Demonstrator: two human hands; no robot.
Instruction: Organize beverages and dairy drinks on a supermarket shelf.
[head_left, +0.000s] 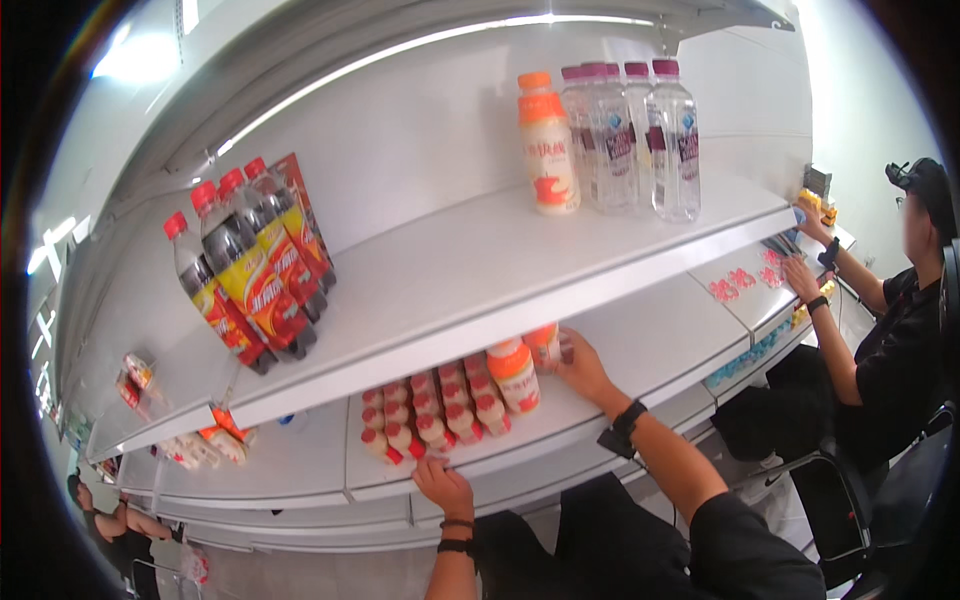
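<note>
On the lower shelf, my right hand (586, 369) has its fingers around an orange-capped milk-drink bottle (541, 343), whose top is hidden by the upper shelf. A second bottle of that kind (514, 379) stands upright just left of it. Further left are rows of small yogurt-drink bottles (427, 409) with red caps, packed close together. At the shelf's front edge, just before these rows, my left hand (445, 486) rests with nothing seen in it.
The upper shelf (450, 289) overhangs my right hand. It bears several cola bottles (251, 262), an orange-capped bottle (549, 150) and several water bottles (637, 142). A co-worker (892, 315) handles goods at right; pink packets (739, 281) lie nearby. Another person (112, 525) is far left.
</note>
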